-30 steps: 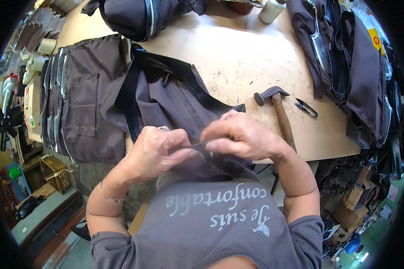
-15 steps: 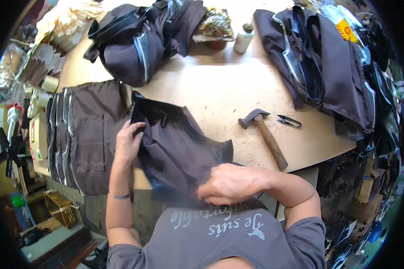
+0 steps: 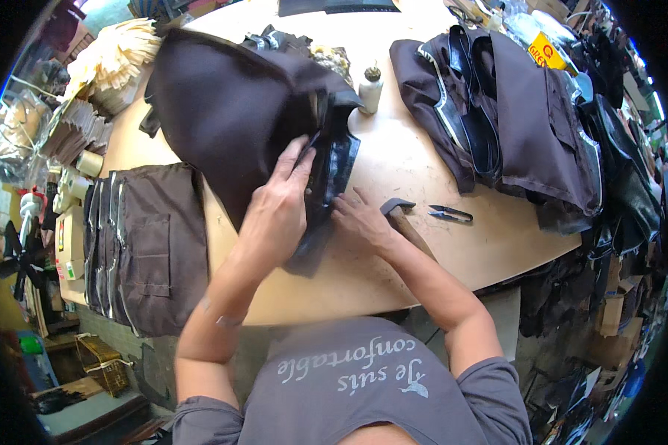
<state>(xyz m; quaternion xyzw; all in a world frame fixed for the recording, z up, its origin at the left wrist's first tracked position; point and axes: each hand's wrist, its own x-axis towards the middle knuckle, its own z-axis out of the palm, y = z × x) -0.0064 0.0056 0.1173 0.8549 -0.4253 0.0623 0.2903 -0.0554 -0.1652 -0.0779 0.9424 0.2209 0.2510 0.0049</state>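
A large dark brown fabric piece (image 3: 223, 111) with shiny black trim is lifted and folded over the worktable. My left hand (image 3: 278, 204) is closed on its edge, where the fabric and trim meet. Low beside the trim, my right hand (image 3: 360, 222) has its fingers spread, the fingertips touching the black edge. Right of that hand lies a hammer (image 3: 399, 206), its wooden handle partly hidden by my right forearm. Small black thread snips (image 3: 450, 213) rest further right. A white bottle (image 3: 370, 95) with a dark top stands beyond the fabric.
Stacked brown panels with a pocket (image 3: 167, 252) hang over the table's left edge. More brown and black pieces (image 3: 527, 111) are heaped at the right. Cream bundles (image 3: 122, 55) and thread spools (image 3: 89, 163) sit far left. A small fan (image 3: 22, 252) stands beyond the left edge.
Both hands have moved away from my body, the left also rightward. The fabric piece has been carried forward and raised, covering the far pile. My right hand has come from near my shirt to the trim.
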